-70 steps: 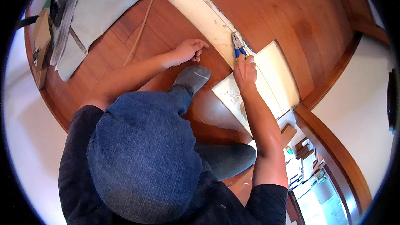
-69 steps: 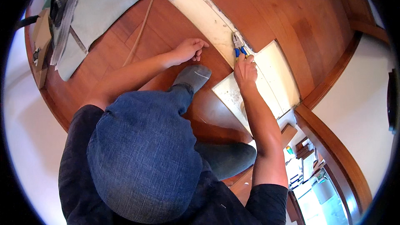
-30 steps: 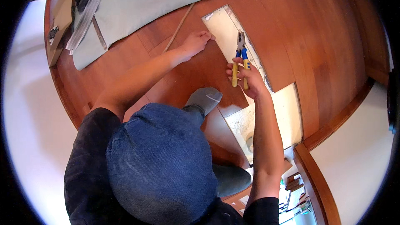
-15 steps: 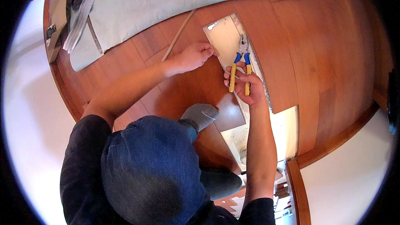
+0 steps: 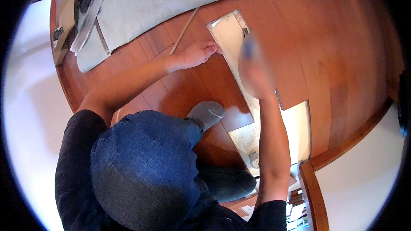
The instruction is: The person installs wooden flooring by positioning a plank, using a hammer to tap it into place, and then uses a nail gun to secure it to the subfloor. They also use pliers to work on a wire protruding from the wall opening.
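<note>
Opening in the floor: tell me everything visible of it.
The opening is a long, stepped recess in the reddish-brown floor, wider at its near end. It looks like flat cream board, with whitish patches at the far end. The left hand is at its left edge, contact unclear; the blurred right hand hides part.

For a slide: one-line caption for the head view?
Left grip beside a pale strip in wooden flooring; right grip and something blue blurred.

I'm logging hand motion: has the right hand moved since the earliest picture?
Yes: the right hand has moved along the floor gap, toward its far, narrow end.
</note>
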Demonstrator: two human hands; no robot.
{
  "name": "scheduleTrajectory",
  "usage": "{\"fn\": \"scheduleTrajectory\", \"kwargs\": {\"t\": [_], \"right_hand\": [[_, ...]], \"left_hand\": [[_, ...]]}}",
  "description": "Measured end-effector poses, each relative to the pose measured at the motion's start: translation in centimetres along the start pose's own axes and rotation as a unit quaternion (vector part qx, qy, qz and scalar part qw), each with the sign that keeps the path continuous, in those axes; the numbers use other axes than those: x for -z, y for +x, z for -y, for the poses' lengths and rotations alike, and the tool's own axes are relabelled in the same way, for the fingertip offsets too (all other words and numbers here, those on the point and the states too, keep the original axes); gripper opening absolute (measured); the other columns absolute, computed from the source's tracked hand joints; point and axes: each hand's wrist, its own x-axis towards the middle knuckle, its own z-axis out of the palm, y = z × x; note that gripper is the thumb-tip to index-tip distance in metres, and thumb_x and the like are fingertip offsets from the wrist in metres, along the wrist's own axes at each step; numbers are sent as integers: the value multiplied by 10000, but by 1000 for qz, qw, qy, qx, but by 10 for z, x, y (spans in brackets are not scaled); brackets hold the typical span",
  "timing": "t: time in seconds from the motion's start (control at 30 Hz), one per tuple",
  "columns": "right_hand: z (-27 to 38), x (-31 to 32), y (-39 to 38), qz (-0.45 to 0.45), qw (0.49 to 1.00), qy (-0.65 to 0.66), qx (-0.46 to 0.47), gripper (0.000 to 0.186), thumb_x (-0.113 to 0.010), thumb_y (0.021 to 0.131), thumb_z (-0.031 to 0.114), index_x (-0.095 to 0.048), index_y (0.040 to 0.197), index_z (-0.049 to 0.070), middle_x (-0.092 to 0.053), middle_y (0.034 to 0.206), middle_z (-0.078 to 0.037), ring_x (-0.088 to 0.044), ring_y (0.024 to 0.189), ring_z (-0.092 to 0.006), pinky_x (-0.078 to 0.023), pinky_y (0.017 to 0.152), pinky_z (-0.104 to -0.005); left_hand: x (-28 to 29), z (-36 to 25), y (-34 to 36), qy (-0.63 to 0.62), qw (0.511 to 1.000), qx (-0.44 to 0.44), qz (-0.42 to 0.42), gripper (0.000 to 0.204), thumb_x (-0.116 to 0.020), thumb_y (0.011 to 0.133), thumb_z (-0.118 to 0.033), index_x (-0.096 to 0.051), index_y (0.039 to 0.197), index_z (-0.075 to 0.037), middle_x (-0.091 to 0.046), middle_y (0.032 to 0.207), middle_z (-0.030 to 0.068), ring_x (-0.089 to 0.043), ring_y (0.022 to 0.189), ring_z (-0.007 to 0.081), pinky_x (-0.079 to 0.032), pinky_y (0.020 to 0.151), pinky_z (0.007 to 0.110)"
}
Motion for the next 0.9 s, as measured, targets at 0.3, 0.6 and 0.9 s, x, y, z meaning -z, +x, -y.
{"fn": "scheduleTrajectory", "kwargs": {"t": [0.3, 0.6, 0.9], "right_hand": [[-3, 12, 6, 64, 990, 54, -116, 191, -566, 857, 51, -527, 1041, 84, -599, 883, -85, -593, 707, -179, -504, 570, -342], [-5, 16, 12, 39, 990, -32, -129, 139, -547, 868, 58, -570, 1002, 86, -664, 880, -134, -608, 690, -195, -513, 572, -368], [29, -22, -13, -123, 824, -550, -57, 306, -440, 985, 164, -549, 1256, 75, -522, 1267, -338, -640, 1067, -503, -546, 871, -555]], "left_hand": [[-4, 4, -16, 163, 985, -36, -54, 279, -453, 1082, -284, -668, 1099, -107, -420, 641, -66, -365, 552, 70, -321, 505, 234], [13, 24, -63, -46, 998, 41, -29, 264, -456, 1080, -249, -664, 1107, -89, -398, 670, -74, -360, 584, 63, -330, 529, 231], [16, 41, -48, -18, 999, 18, -22, 285, -438, 1086, -353, -639, 1112, -153, -358, 671, -83, -320, 582, 56, -278, 517, 222]]}}
